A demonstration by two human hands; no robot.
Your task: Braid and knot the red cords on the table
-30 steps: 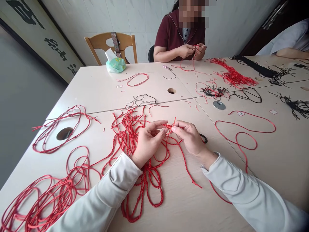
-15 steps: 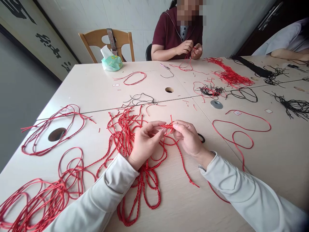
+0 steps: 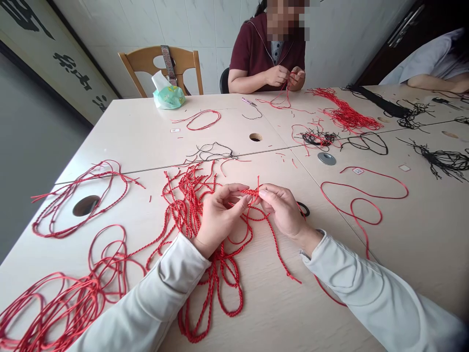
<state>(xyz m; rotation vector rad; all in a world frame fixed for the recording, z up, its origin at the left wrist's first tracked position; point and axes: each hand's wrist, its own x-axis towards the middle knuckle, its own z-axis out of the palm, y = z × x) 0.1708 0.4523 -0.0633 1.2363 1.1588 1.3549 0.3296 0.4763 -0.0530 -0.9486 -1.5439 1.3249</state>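
Note:
Between my two hands is a knotted piece of red cord (image 3: 252, 193), held just above the table. My left hand (image 3: 223, 210) pinches its left part between thumb and fingers. On the right side, my right hand (image 3: 281, 208) grips the same cord with thumb and forefinger, and a short red end sticks up beside the fingertips. Under and around my left hand lies a pile of twisted red cords (image 3: 186, 205), with long loops reaching toward the table's front edge. One twisted strand with a knotted end (image 3: 282, 259) trails below my right hand.
Loose red cords (image 3: 73, 303) lie front left, near a table hole (image 3: 86, 206). A black ring (image 3: 304, 209) is beside my right hand. Black cords (image 3: 445, 159) lie right. Across the table (image 3: 139, 127), a person (image 3: 269, 54) handles red cord near a tissue pack (image 3: 168, 97).
My right hand's fingertips have shifted slightly over the knotted cord. The whole view has moved a little; both hands keep their hold.

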